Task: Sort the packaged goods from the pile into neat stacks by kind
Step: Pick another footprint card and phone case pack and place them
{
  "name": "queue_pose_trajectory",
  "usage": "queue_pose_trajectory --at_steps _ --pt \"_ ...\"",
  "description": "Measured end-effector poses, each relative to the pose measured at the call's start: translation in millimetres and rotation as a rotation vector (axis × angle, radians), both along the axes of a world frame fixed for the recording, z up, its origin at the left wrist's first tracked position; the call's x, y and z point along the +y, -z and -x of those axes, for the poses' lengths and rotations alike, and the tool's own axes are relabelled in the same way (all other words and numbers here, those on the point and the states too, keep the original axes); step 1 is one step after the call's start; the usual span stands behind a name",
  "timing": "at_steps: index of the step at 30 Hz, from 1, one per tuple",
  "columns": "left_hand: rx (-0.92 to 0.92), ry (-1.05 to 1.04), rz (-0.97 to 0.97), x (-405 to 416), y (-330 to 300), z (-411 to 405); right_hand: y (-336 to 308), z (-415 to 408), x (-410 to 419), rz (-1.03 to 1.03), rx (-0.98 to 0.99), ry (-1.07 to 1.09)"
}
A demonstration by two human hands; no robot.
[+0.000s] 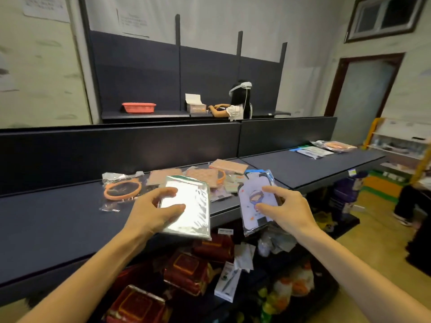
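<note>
Clutter crowds the dark shelf point(58, 213): an orange ring in clear wrap point(122, 190) lies at ten o'clock from the left hand point(155, 212), pink packets point(205, 172) sit at twelve o'clock, and red boxed goods point(186, 273) fill the lower tier at six o'clock. Far along the shelf, at two o'clock, two sorted stacks point(324, 149) rest side by side. Left hand grips a silver foil packet point(190, 206) by its left edge, thumb on top, over the shelf's front lip; its long axis runs from twelve to six. Right hand point(285, 210) pinches a cartoon-printed phone case packet point(255, 201), held off the shelf's edge, long axis also near twelve to six, top tilted slightly rightward.
</note>
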State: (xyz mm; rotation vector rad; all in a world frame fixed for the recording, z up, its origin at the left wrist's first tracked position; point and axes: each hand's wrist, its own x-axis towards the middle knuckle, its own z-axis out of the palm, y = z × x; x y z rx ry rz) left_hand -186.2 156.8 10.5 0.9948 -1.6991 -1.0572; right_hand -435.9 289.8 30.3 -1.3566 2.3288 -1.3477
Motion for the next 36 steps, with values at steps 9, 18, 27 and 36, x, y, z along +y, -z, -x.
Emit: queue_pose_trajectory --at_steps 9,18,27,36 --pt "-0.102 0.078 0.055 -12 -13 124 -3 111 3 0.012 -0.038 0.064" --pt "-0.107 0.139 0.053 -66 -16 250 0 228 -34 -0.002 -0.06 0.121" --pt "-0.15 0.208 -0.005 -100 -17 363 10 343 -55 -0.037 -0.073 0.169" --pt "-0.119 0.13 -0.046 -99 -8 480 7 477 -61 -0.042 -0.061 0.105"
